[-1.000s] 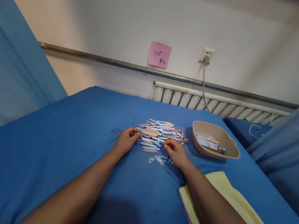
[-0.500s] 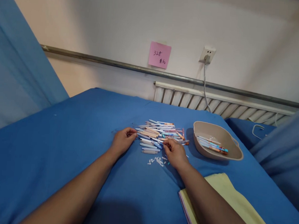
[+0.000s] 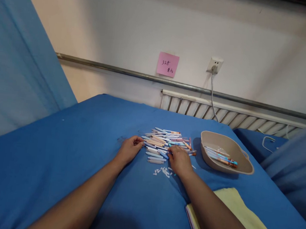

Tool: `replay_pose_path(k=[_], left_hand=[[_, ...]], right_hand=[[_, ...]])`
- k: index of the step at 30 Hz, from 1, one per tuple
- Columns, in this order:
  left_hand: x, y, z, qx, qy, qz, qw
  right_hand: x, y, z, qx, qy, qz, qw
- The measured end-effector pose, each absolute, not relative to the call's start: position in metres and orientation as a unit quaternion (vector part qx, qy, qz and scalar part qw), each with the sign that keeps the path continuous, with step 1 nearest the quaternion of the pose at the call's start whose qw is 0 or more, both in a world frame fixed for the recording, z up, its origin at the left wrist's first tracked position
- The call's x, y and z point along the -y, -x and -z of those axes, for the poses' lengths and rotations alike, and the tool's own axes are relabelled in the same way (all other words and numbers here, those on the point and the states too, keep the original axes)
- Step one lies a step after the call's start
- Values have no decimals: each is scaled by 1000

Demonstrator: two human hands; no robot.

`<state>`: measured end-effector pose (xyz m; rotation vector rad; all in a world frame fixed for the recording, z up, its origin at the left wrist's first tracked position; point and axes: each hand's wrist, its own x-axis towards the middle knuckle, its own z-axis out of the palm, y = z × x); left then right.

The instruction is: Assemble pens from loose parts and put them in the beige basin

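Pens (image 3: 158, 142) in white, pale blue, peach and pink lie heaped on the blue sheet, mostly side by side. At the heap's left edge, my left hand (image 3: 130, 148) is closed in a pinch at the end of a pen. My right hand (image 3: 180, 160) rests against the right side of the heap, its fingers curled round a pen's other end; its fingertips are partly hidden. Just below the heap lie several small white pieces (image 3: 166, 172). A beige basket (image 3: 211, 137) to the right has several pens (image 3: 220, 157) in it.
A folded yellow cloth (image 3: 237, 204) lies under my right forearm. Behind the bed are a radiator (image 3: 192, 108), a metal rail (image 3: 114, 69), a pink note (image 3: 167, 64) and a socket (image 3: 214, 65) with a cable. Blue curtains (image 3: 28, 57) hang on both sides.
The whole view has shifted slightly, so everything appears a little lower and further right. Both hands stay at the heap, and the right hand's fingers look lower and flatter over the pens.
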<state>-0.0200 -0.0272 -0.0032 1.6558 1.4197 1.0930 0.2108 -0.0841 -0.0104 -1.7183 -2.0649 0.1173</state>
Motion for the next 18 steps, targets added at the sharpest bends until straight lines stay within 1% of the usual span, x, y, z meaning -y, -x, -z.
replay_pose_path(k=[9,12,18], left_hand=[[33,18,0,-530,-655,-404,356],[36,16,-3,-529,-666,-397,345],[44,12,-7,-517,-685,-383,341]], right_hand=[[83,-209,0,755,632,-29,171],[86,-208,-3,761,629,-16,156],[88,-205,-7,773,626,10,104]])
